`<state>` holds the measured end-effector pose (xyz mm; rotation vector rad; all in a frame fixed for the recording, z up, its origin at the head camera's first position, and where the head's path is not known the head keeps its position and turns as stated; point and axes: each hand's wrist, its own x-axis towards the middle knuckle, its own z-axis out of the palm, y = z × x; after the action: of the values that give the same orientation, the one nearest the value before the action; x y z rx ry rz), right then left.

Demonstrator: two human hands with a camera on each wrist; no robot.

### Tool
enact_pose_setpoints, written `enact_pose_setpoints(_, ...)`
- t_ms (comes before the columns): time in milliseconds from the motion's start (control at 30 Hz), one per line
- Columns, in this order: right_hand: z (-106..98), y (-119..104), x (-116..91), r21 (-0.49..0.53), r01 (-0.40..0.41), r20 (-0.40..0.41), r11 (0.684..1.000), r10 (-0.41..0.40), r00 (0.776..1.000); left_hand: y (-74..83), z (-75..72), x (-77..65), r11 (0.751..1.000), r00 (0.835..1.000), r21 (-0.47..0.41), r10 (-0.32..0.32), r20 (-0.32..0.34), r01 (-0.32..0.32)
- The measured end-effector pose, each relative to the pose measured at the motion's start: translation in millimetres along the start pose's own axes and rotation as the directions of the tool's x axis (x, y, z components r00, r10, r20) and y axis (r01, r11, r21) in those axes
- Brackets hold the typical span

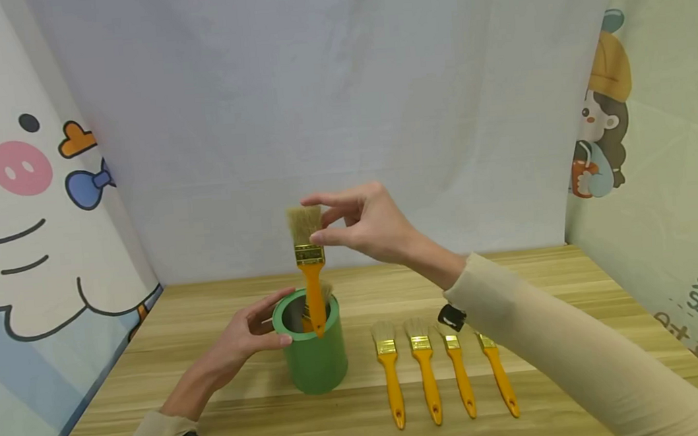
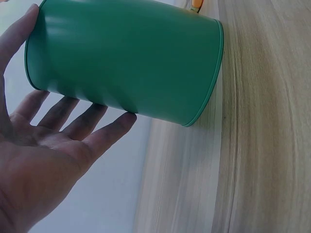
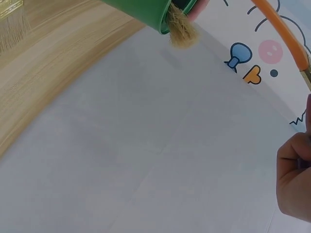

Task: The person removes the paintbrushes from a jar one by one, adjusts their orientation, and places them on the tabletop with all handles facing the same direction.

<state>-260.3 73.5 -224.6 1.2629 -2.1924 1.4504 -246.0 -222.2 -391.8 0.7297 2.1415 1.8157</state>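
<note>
My right hand [image 1: 364, 224] pinches a paintbrush [image 1: 310, 275] by its pale bristles, with the orange handle hanging down over the mouth of a green can [image 1: 318, 369]. The handle's lower end overlaps the can's front rim in the head view; its exact depth is hard to tell. My left hand [image 1: 244, 337] holds the can's left side, thumb at the front of the rim and fingers behind; the left wrist view shows the fingertips touching the wall. Another paintbrush [image 3: 181, 29] stands inside the can, bristles poking above the rim. The right wrist view cuts off the held brush.
Several paintbrushes [image 1: 423, 368] lie in a row on the wooden table [image 1: 266, 426], right of the can, bristles away from me; my right forearm partly covers the rightmost ones. A pale cloth [image 1: 341, 110] hangs behind, with printed cloths on both sides.
</note>
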Motion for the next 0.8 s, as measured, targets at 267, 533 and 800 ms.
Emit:
enact_pose_setpoints(267,-2,5,-14,0.034,-0.029,0.028,0.999,0.028,0.999,0.5,0.9,-0.7,1.000,1.000,-0.002,0.000,-0.003,0.000)
enact_pose_setpoints(533,-4,15,-33,0.048,-0.104,0.041,0.993,0.103,0.994,0.5,0.3,-1.0,1.000,1.000,0.006,0.011,-0.007,-0.011)
enact_pose_setpoints(800,-8,26,-56,0.067,-0.172,0.045,0.983,0.169,0.985,0.7,0.9,-1.0,1.000,1.000,0.001,0.011,-0.011,-0.011)
